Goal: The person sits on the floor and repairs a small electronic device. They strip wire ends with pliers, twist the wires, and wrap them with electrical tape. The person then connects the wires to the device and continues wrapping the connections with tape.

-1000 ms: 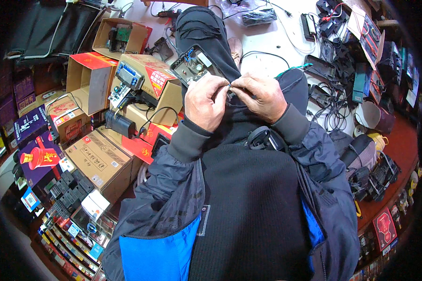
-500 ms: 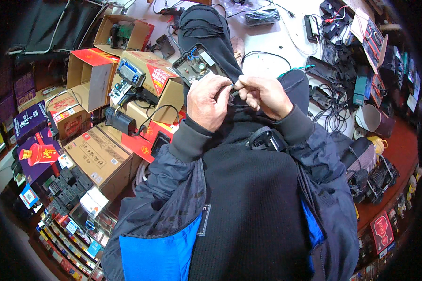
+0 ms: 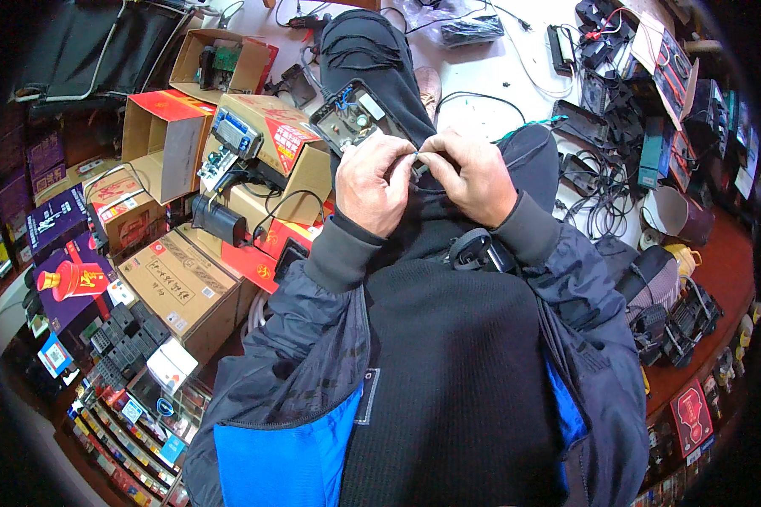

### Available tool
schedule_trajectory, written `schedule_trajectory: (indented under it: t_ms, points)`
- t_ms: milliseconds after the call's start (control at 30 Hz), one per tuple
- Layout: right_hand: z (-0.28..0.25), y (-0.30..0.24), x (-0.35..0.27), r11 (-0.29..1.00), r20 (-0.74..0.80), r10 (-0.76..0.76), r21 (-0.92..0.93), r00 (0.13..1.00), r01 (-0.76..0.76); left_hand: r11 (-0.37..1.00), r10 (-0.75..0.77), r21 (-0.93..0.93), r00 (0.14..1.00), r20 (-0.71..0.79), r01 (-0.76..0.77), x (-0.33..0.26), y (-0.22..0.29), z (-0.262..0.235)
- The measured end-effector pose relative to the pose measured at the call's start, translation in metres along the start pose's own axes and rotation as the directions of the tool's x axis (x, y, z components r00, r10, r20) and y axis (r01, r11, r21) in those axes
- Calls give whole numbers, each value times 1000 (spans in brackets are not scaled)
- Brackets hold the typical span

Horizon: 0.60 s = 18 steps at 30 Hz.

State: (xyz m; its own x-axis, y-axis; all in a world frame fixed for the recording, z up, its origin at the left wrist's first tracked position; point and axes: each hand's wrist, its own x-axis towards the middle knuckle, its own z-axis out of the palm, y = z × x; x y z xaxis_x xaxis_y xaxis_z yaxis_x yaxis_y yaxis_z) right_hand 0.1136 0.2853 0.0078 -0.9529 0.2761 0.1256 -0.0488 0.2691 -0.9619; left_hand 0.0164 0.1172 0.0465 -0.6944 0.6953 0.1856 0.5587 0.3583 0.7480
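My left hand (image 3: 372,188) and my right hand (image 3: 475,179) meet above my lap, fingertips touching. Each pinches thumb against forefinger. Whatever lies between the tips is too small to make out. Just beyond my left hand, an open black casing (image 3: 347,128) rests on my leg, with a circuit board, a pale label and blue wires inside. Part of the casing is hidden behind the left hand. Close to my waist, below the right hand, lies a black looped object (image 3: 473,251).
At left, opened cardboard boxes (image 3: 177,279) are stacked, with a blue-and-white electronic module (image 3: 235,135) and a black power adapter (image 3: 218,220) on them. Tangled black cables (image 3: 596,198) and adapters crowd the right. A plastic-wrapped black pack (image 3: 472,31) lies on the white floor ahead.
My right hand has turned and its fingers have folded in, with the fingertips drawn closer to the left ones. My left hand has barely moved. The casing stays put.
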Motion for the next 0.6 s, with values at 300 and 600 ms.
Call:
schedule_trajectory:
  t_ms: [300,600]
  points:
    - [-13,10,-3,189,604,401,681,688,-708,997,-77,-17,996,44,78,0,3,-4]
    - [-7,-4,-3,945,-52,-265,-214,963,248,999,-52,-14,998,20,53,0,3,-1]
